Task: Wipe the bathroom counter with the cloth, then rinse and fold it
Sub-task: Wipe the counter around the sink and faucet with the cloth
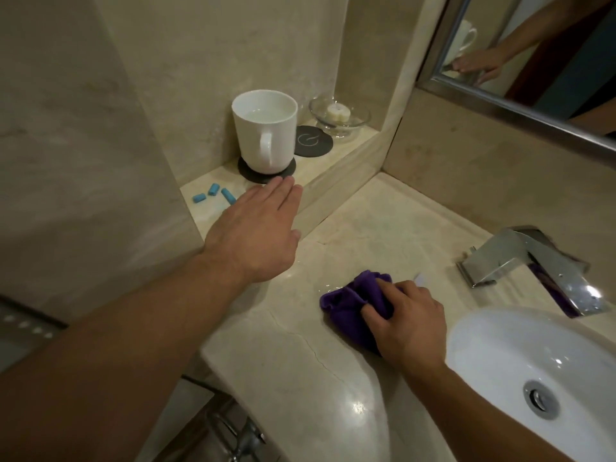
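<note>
Purple cloth (350,303) on counter (293,355), in curled grip of right hand (408,326); left hand (255,230) flat — empty

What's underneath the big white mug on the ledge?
A round dark coaster lies under the white ceramic mug; only its outer rim shows. The mug covers its middle, so any marking there cannot be seen.

Beige marble walls (66,128) flank a steel-framed mirror (533,45).
</note>
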The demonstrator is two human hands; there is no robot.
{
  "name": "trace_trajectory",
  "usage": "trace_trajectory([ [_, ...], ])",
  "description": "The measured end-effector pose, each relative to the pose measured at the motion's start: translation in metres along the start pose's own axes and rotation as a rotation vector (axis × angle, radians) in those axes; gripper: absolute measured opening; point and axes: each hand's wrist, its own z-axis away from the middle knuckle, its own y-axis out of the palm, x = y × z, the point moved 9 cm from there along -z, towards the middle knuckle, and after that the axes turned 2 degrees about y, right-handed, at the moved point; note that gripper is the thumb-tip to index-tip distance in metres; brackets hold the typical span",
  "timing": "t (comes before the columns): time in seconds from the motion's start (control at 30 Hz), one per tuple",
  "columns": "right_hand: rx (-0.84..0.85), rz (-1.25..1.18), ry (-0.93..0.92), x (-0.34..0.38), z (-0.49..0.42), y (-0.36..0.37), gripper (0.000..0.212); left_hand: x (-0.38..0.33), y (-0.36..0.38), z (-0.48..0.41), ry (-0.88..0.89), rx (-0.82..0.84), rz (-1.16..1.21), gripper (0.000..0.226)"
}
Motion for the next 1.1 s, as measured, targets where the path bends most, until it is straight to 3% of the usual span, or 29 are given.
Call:
trace_trajectory([
  [0.2, -0.164, -0.150, 0.057, -0.015, -0.031, -0.062, 0.019, -0.003, -0.008, 0.002, -0.051, -0.043, 0.031, 0.064],
  [0.33, -0.144, -0.186, 0.135, -0.038, -0.057, -0.079, 0.016, -0.014, -0.016, -0.009, -0.127, -0.161, -0.037, 0.045],
  [0.43, -0.113, -0.246, 0.169, -0.055, -0.085, -0.081, 0.014, -0.036, -0.019, -0.030, 0.018, -0.255, -0.014, 0.039],
  [0.53, -0.067, -0.272, 0.187, -0.064, -0.114, -0.073, 0.020, -0.064, -0.018, -0.063, 0.140, -0.238, 0.001, 0.047],
  [0.67, -0.031, -0.295, 0.193, -0.057, -0.149, -0.055, 0.025, -0.075, -0.008, -0.110, 0.127, -0.140, -0.058, 0.061],
  [0.8, -0.024, -0.226, 0.258, -0.069, -0.194, -0.056, 0.026, -0.075, -0.008, -0.138, 0.109, -0.116, -0.132, 0.061],
  [0.97, 0.001, -0.119, 0.461, -0.106, -0.214, -0.049, 0.053, -0.075, -0.006, -0.166, 0.166, -0.087, -0.091, 0.054],
  [1.1, 0.009, 0.105, 0.379, -0.104, -0.199, -0.026, 0.077, -0.069, -0.003, -0.168, 0.172, -0.123, 0.016, 0.057],
])
